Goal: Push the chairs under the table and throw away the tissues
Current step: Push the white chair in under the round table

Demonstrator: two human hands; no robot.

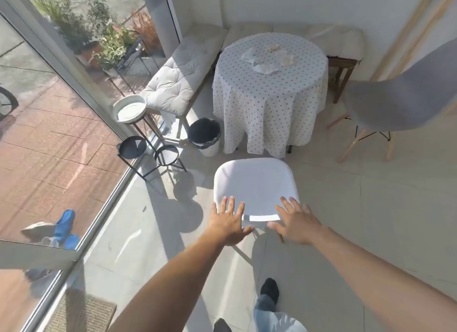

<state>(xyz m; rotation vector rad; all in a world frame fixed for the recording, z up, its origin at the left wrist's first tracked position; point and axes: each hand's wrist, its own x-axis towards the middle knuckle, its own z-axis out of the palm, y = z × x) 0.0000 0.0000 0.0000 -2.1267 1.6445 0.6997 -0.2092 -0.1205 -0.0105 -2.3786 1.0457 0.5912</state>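
Note:
A white chair point(254, 183) stands on the floor in front of a round table point(269, 96) draped in a dotted cloth, its seat facing the table. My left hand point(228, 222) and my right hand point(295, 224) reach over its backrest with fingers spread, holding nothing. Several crumpled tissues point(265, 59) lie on the tabletop. A grey shell chair point(405, 94) with wooden legs stands to the right of the table, pulled out. A bin point(205, 136) with a black liner sits at the table's left.
A cushioned bench point(183, 76) runs along the wall left of the table. Black metal plant stands point(148, 148), one holding a white dish point(129, 108), stand by the glass door on the left. A doormat point(79, 312) lies at the lower left.

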